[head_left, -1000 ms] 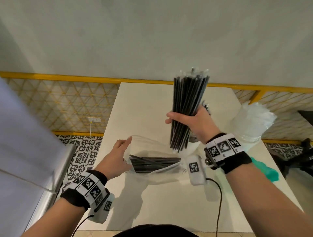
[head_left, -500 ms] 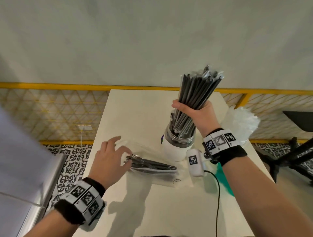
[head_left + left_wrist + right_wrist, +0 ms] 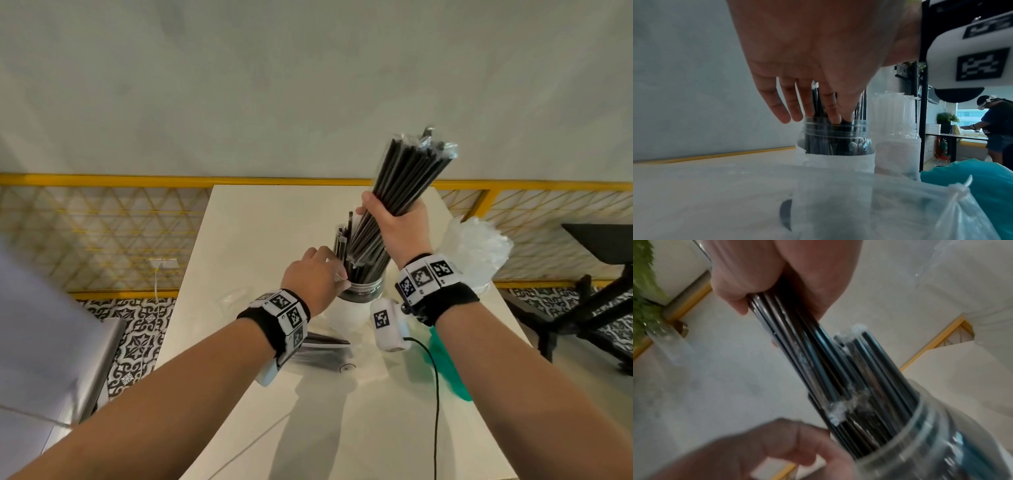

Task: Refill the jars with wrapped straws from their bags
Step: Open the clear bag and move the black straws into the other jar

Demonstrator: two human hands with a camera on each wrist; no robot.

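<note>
My right hand [image 3: 397, 219] grips a thick bundle of black wrapped straws [image 3: 407, 178] around its middle. The bundle leans right, and its lower ends stand in the clear jar [image 3: 363, 291] among the shorter straws there. My left hand [image 3: 318, 274] is at the jar mouth; in the left wrist view its fingers [image 3: 809, 104] reach down fairly straight against the straws at the rim of the jar [image 3: 835, 129]. The right wrist view shows the bundle [image 3: 807, 345] entering the jar [image 3: 941, 443]. A clear bag with a few black straws [image 3: 325, 342] lies flat under my left wrist.
A second jar of clear-wrapped straws [image 3: 476, 246] stands right of the first. A teal bag [image 3: 442, 363] lies on the white table [image 3: 260, 240] under my right arm. A yellow railing [image 3: 102, 180] runs behind, and black furniture [image 3: 599, 246] stands right. Another person [image 3: 996, 126] works far off.
My left hand left the straw bag and moved up and right to the jar mouth. The right hand keeps the bundle in the jar, tilted a little more to the right.
</note>
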